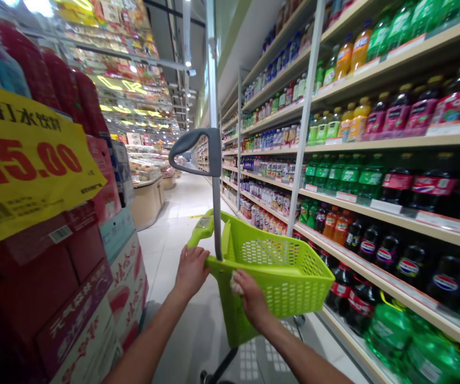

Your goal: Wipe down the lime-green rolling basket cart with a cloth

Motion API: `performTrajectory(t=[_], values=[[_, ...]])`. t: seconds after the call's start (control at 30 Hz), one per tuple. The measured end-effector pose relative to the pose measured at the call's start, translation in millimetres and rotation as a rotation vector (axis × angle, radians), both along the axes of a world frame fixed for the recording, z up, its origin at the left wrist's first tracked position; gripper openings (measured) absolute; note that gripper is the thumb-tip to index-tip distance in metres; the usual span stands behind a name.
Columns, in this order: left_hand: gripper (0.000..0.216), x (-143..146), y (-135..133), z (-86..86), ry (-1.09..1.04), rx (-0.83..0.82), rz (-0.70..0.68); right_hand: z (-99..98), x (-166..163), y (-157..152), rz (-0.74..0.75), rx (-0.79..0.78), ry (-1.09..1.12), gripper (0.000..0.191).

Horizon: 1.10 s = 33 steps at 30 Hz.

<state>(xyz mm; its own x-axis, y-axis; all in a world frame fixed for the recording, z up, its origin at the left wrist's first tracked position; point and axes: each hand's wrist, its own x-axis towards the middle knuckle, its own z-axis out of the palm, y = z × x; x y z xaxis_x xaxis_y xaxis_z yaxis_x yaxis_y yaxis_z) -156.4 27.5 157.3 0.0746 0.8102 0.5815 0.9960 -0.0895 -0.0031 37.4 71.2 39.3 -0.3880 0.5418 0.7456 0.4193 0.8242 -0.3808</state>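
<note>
A lime-green shopping cart basket (294, 290) with perforated walls fills the middle of the view, mounted on a wheeled frame. My left hand (192, 271) is closed over the left end of the basket's near rim, beside the green handle piece (201, 228). Against the near side wall, my right hand (251, 300) is closed on a small crumpled white wipe (237, 284); whether it is cloth or paper I cannot tell. From the basket's left side rises a grey metal pole (214, 197) with a dark grey loop handle (215, 154). Nothing shows inside the basket's visible part.
Shelves of bottled drinks (374, 176) run along the right, close to the basket. Stacked drink cartons (73, 277) under a yellow price sign (25, 165) stand at the left. A white tiled aisle (185, 208) leads ahead past display counters (147, 202).
</note>
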Motion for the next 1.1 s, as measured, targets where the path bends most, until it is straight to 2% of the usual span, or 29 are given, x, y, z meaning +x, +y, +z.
performTrajectory(t=[0.07,0.13,0.2,0.27,0.37,0.43,0.53,0.57,0.63,0.73,0.8,0.83,0.9,0.97,1.03,1.1], values=[[0.020,-2.4,4.4,9.3,-0.021,-0.073,-0.036,37.7,-20.1,4.4,-0.069,0.012,0.158,0.045],[0.016,-1.4,6.4,14.9,-0.047,-0.112,-0.042,56.6,-40.9,4.8,-0.082,0.023,0.184,0.048],[0.015,2.7,4.8,16.1,-0.075,-0.113,-0.029,55.0,-52.2,3.4,-0.078,0.056,0.143,0.053],[0.016,8.9,0.1,14.3,-0.098,-0.103,-0.022,41.1,-47.1,4.7,-0.082,0.092,0.085,0.056],[0.017,21.5,-8.5,9.5,-0.113,-0.073,-0.027,18.7,-12.9,16.1,-0.153,0.074,0.026,0.052],[0.018,32.0,-12.7,6.1,-0.123,-0.045,-0.024,11.2,14.8,26.1,-0.247,0.018,0.030,0.047],[0.019,49.5,-15.0,1.8,-0.141,-0.018,-0.014,21.8,39.4,31.8,-0.314,-0.057,0.059,0.037],[0.020,55.2,-14.9,0.7,-0.144,-0.015,-0.013,33.7,41.0,30.1,-0.307,-0.056,0.081,0.035],[0.020,65.7,-14.0,-0.6,-0.150,-0.019,-0.017,72.1,35.9,22.8,-0.292,0.009,0.170,0.034],[0.019,78.2,-12.5,-0.6,-0.155,-0.040,-0.027,154.8,20.0,12.3,-0.336,0.265,0.348,0.039],[0.018,84.1,-12.2,0.3,-0.156,-0.057,-0.025,206.8,12.7,11.3,-0.323,0.453,0.297,0.042],[0.018,86.2,-12.3,0.7,-0.154,-0.064,-0.025,225.8,11.4,12.7,-0.316,0.536,0.210,0.041],[0.017,88.9,-13.0,1.1,-0.149,-0.074,-0.029,243.5,13.1,16.7,-0.316,0.625,0.030,0.040],[0.017,89.9,-14.2,0.9,-0.145,-0.067,-0.032,233.0,19.2,19.1,-0.297,0.630,-0.116,0.040],[0.016,90.6,-16.0,0.4,-0.150,-0.050,-0.033,201.3,27.0,17.8,-0.213,0.587,-0.215,0.040],[0.017,92.8,-18.3,-0.3,-0.163,-0.032,-0.035,160.5,34.1,13.2,-0.061,0.531,-0.288,0.038]])
